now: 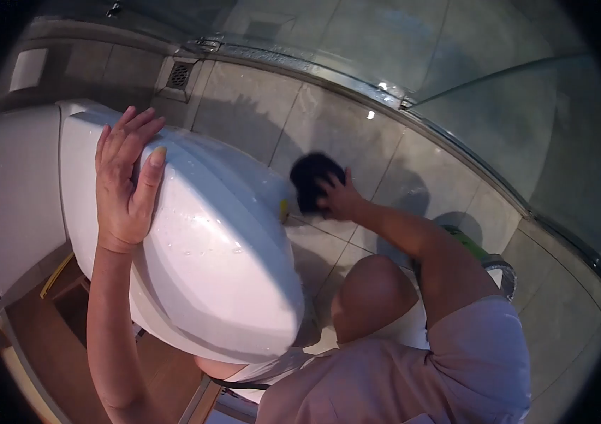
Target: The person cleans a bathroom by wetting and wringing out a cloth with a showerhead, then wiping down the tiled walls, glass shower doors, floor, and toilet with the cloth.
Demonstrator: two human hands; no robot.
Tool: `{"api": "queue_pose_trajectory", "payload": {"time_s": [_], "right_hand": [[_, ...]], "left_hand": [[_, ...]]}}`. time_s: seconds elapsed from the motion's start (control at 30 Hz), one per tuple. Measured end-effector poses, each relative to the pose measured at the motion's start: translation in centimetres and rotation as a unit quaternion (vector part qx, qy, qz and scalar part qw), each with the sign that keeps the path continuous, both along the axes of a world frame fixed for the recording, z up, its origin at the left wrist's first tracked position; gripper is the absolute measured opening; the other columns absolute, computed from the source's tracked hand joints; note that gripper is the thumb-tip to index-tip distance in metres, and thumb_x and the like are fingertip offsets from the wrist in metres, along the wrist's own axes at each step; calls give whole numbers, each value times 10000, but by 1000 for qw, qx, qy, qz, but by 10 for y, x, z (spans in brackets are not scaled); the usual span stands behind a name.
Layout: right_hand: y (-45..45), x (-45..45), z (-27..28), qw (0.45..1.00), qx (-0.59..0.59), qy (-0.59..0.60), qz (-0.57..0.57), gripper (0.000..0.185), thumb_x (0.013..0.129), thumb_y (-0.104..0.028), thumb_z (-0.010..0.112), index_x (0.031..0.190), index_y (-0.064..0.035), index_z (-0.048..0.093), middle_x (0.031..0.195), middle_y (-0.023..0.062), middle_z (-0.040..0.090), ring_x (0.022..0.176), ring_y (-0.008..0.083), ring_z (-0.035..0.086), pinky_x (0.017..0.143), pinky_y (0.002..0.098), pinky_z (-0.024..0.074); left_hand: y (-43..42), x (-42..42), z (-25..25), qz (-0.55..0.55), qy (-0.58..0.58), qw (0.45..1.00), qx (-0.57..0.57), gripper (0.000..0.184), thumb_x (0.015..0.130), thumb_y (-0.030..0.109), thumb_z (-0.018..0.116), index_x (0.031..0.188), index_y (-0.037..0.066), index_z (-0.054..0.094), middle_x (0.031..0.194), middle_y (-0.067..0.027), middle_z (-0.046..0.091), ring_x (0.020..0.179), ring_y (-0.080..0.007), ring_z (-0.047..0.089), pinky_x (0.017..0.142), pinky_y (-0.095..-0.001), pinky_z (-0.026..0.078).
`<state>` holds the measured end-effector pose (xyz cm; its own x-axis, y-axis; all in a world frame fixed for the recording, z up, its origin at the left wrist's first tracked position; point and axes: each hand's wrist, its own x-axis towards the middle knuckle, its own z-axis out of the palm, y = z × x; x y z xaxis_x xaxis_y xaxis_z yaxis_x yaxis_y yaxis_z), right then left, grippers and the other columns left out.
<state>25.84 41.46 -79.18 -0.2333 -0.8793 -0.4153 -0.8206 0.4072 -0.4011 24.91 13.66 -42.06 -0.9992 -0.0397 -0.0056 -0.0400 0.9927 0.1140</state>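
My left hand (127, 184) lies on the upper edge of a white, glossy rounded fixture (201, 247) that looks like a toilet with its lid down. Its fingers are stretched out and the thumb is apart, and water drops dot the white surface. On the far side, low by the tiled floor (244, 106), my right hand (339, 198) grips a dark cloth (309, 180). The cloth is bunched and blurred by motion, and some of my fingertips are lost against it. A small yellow thing (283, 210) shows at the fixture's side, partly hidden.
A glass shower screen (484, 134) stands on a metal track (300, 71) beyond the tiles. A floor drain (180, 75) lies at the upper left. Behind my right arm is a green object (464, 242) with a grey rim. My bent knee (375, 297) is near the fixture.
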Motion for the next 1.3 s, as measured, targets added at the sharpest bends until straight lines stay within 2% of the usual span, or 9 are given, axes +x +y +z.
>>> {"api": "queue_pose_trajectory", "payload": {"time_s": [0.07, 0.13, 0.27, 0.4, 0.47, 0.53, 0.7, 1.0, 1.3], "right_hand": [[55, -6, 7, 989, 14, -23, 142, 332, 729, -372, 663, 1056, -329, 627, 1419, 61, 323, 1324, 342, 253, 997, 729, 136], [105, -23, -26, 993, 14, 10, 120, 292, 689, -300, 676, 978, -333, 646, 1383, 41, 364, 1317, 314, 277, 1008, 720, 132], [217, -104, -3, 998, 39, 53, -9, 287, 646, -236, 699, 921, -294, 642, 1370, 56, 366, 1293, 356, 307, 1029, 640, 203], [353, -130, 9, 977, 170, -85, -96, 543, 613, -220, 731, 1129, -334, 605, 1384, 109, 342, 1298, 403, 299, 1034, 436, 355], [424, -120, -3, 909, 281, -230, -204, 754, 670, -245, 764, 1331, -367, 424, 1445, 218, 215, 1340, 409, 219, 1082, 467, 267], [499, -95, -18, 868, 372, -236, -230, 862, 718, -254, 748, 1423, -359, 262, 1477, 222, 159, 1366, 410, 166, 1089, 474, 245], [569, 7, 16, 834, 358, -293, -301, 815, 753, -316, 711, 1431, -241, 265, 1484, 208, 169, 1349, 417, 197, 1053, 459, 304], [521, 189, 8, 723, 274, -235, -589, 724, 786, -355, 659, 1403, -241, 297, 1444, 201, 235, 1248, 416, 302, 1000, 474, 342], [403, 166, -7, 602, 85, -202, -768, 641, 820, -393, 608, 1376, -240, 329, 1404, 195, 300, 1148, 415, 408, 946, 489, 380]], "left_hand": [[1, 1, 1, 0, 1, 1000, 1, 424, 903, 379, 451, 1134, 60, 608, 1220, -128, 563, 1268, -307, 406, 1102, -447, 176], [2, 0, 2, 0, 3, 1000, 4, 419, 904, 371, 451, 1131, 57, 607, 1219, -129, 564, 1267, -309, 406, 1102, -448, 178], [2, 1, 0, -9, 6, 1000, 14, 385, 918, 323, 432, 1139, 59, 604, 1226, -129, 559, 1275, -310, 397, 1106, -439, 173], [0, 2, -1, -6, -14, 1000, 6, 384, 941, 307, 399, 1174, 62, 582, 1259, -112, 541, 1296, -288, 375, 1118, -429, 148], [-1, 3, -2, -6, -17, 1000, 1, 386, 957, 291, 371, 1188, 55, 571, 1269, -106, 533, 1307, -278, 360, 1128, -416, 133], [-5, 5, -5, -6, -18, 1000, 4, 387, 962, 282, 362, 1188, 48, 570, 1270, -107, 533, 1311, -275, 356, 1131, -407, 129], [-15, 7, -7, -18, -30, 999, 1, 390, 974, 243, 341, 1211, 14, 549, 1278, -102, 528, 1310, -257, 351, 1117, -387, 187], [-22, 10, -11, -1, -32, 998, 59, 399, 983, 220, 305, 1189, -29, 539, 1286, -138, 506, 1313, -277, 336, 1099, -378, 222], [-30, 10, -13, -17, -22, 996, 90, 409, 979, 227, 312, 1224, -30, 515, 1310, -159, 482, 1280, -282, 373, 1080, -394, 252]]}}
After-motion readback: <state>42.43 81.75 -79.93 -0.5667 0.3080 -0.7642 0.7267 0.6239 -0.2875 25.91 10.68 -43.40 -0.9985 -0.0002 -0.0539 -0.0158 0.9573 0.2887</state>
